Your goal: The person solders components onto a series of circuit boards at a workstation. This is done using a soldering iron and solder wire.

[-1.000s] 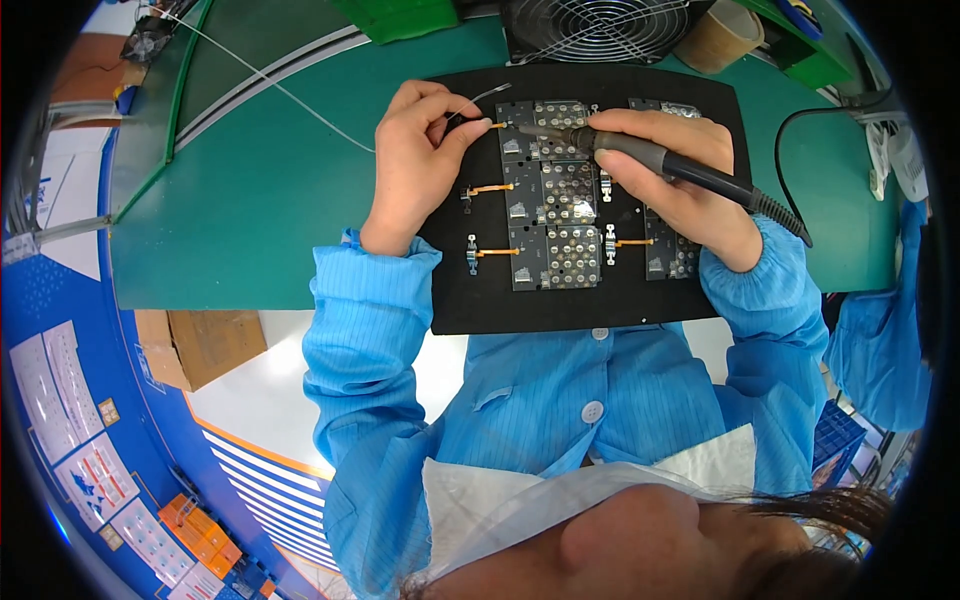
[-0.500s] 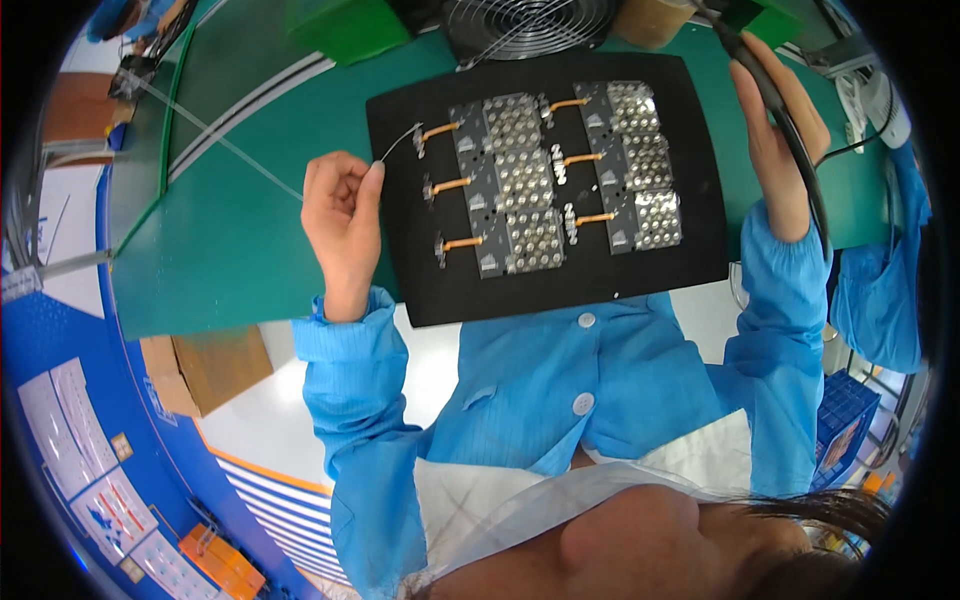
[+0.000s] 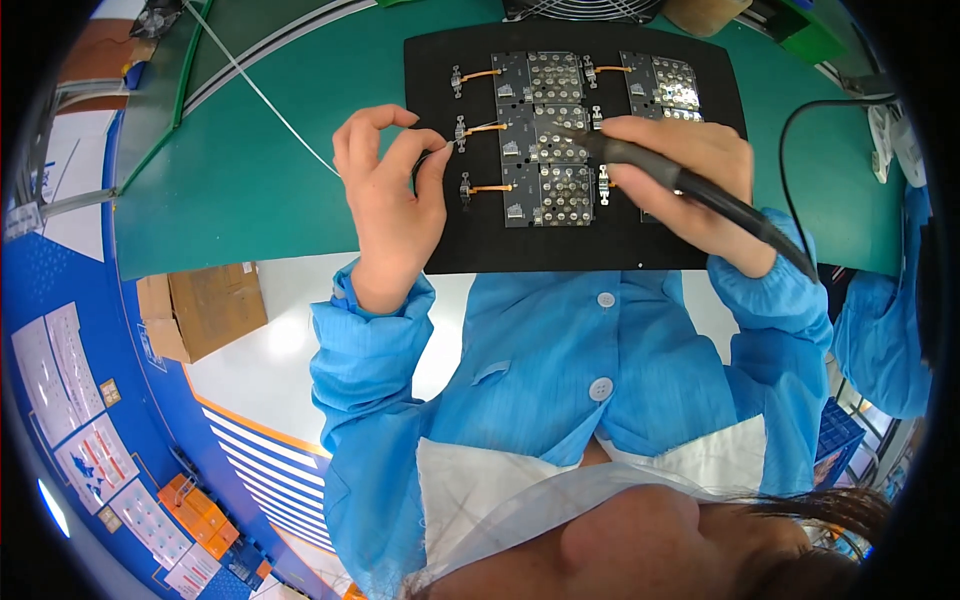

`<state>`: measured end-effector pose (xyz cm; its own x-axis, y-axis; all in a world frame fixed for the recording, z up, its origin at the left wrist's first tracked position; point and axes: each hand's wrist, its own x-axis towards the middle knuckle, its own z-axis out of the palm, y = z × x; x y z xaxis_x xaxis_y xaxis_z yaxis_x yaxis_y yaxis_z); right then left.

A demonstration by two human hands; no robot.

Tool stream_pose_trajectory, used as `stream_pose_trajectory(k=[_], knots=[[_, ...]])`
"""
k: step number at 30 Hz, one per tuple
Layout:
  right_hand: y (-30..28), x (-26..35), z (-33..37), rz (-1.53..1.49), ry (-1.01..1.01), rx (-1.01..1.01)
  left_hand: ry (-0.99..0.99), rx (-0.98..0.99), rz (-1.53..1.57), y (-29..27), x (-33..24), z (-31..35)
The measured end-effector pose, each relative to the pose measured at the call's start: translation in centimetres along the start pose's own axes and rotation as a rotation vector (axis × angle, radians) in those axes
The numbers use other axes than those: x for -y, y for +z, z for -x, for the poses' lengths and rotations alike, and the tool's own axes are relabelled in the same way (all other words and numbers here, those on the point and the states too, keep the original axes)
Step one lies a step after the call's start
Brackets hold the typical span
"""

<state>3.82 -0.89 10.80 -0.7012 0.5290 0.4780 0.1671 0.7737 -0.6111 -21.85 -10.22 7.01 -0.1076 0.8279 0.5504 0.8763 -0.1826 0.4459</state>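
Observation:
My right hand (image 3: 705, 165) grips a black soldering iron (image 3: 745, 215), its tip over the middle circuit board (image 3: 518, 137) of the left column. My left hand (image 3: 390, 200) pinches thin solder wire (image 3: 268, 100) between thumb and forefinger, beside a small metal connector (image 3: 460, 134). An orange flex strip (image 3: 487, 128) joins that connector to the board. The boards carry rows of round silvery parts and lie in two columns on a black mat (image 3: 520, 252). Part of the right column (image 3: 675, 82) is hidden behind my right hand.
Under the mat is a green work surface (image 3: 250, 210). A fan with a wire guard (image 3: 585, 8) stands at the far edge, a brown round object (image 3: 703, 14) beside it. A black cable (image 3: 783, 150) curves at right. Below the left edge sits a cardboard box (image 3: 215, 308).
My right hand has brought the soldering iron down and left over the boards. My left hand has shifted right, its fingers now at the middle connector. The mat appears higher in view.

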Motion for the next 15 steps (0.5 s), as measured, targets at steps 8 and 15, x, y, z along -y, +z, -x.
stream_pose_trajectory(k=[8,15], knots=[[2.4,-1.3,0.3,-0.036,-0.04,-0.065,0.009,0.014,0.01,0.1,-0.4,0.4],[2.7,-1.8,0.5,-0.033,-0.059,-0.057,0.02,0.016,0.014,0.3,-0.3,0.3]])
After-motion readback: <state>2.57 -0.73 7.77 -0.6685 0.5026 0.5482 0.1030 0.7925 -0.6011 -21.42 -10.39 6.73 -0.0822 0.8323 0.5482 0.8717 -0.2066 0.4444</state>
